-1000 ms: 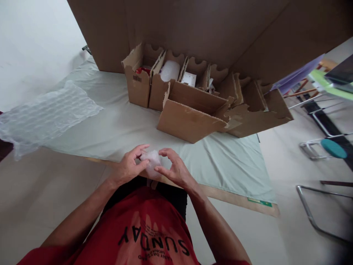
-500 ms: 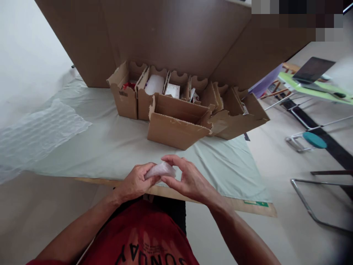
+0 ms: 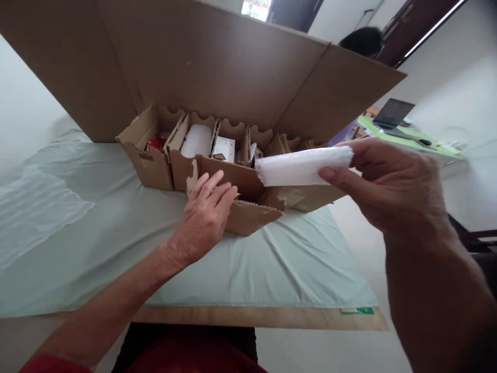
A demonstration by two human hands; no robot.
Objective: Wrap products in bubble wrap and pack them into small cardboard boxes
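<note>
My right hand (image 3: 392, 186) is raised close to the camera, its fingers pinched on a white bubble-wrapped packet (image 3: 301, 166) held level above the boxes. My left hand (image 3: 205, 212) lies with fingers stretched out on the front edge of an open, empty cardboard box (image 3: 248, 215). Behind it stands a row of small cardboard boxes (image 3: 155, 160); the first holds something red, the second a white wrapped packet (image 3: 197, 141), the third a white item (image 3: 224, 148).
A large upright cardboard sheet (image 3: 209, 62) closes off the back. A pale green cloth (image 3: 116, 238) covers the table, with a bubble-wrap sheet (image 3: 34, 207) at the left. Its wooden front edge (image 3: 272, 317) runs near me. A green desk with a laptop (image 3: 392, 113) stands far right.
Both hands were together on the packet near my chest. Now my right hand alone has lifted it up and to the right, and my left hand has reached forward onto the open box.
</note>
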